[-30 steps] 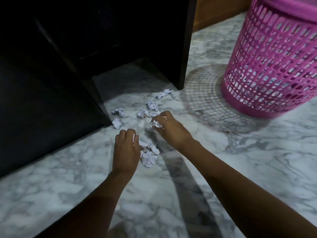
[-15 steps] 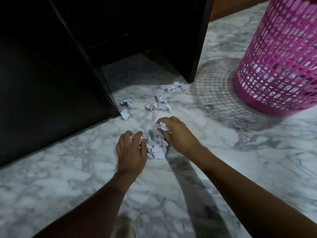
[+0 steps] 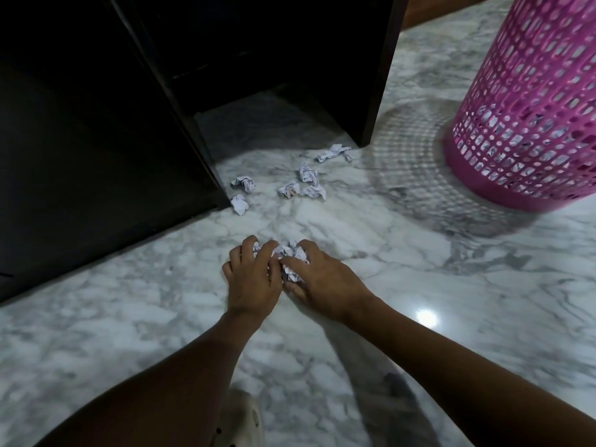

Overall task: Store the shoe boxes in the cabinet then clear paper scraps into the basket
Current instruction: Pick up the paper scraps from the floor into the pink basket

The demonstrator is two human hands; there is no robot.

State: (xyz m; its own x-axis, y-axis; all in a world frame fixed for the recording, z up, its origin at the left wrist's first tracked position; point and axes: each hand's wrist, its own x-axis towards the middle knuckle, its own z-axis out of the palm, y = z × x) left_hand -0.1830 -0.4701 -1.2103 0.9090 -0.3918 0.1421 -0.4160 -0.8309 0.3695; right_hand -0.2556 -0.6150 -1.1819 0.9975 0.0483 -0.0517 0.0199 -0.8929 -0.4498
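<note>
A small heap of crumpled white paper scraps (image 3: 290, 254) lies on the marble floor between my two hands. My left hand (image 3: 253, 279) curls its fingers round the heap's left side, and my right hand (image 3: 322, 280) curls round its right side, so both grip the heap together. Several more crumpled scraps (image 3: 301, 188) lie scattered farther away, near the dark cabinet (image 3: 96, 140). The pink perforated basket (image 3: 532, 108) stands upright at the far right, with paper showing through its holes. No shoe box can be made out in the cabinet's dark opening.
The cabinet's open door panel (image 3: 380, 75) stands on the floor between the scattered scraps and the basket. A light-coloured shoe (image 3: 243, 421) shows at the bottom edge. White marble floor (image 3: 451, 317) stretches to the right and towards me.
My hands have closed in from either side and now hold the heap together; earlier they were apart, the right pinching a single scrap. The camera has shifted, so the basket sits farther right.
</note>
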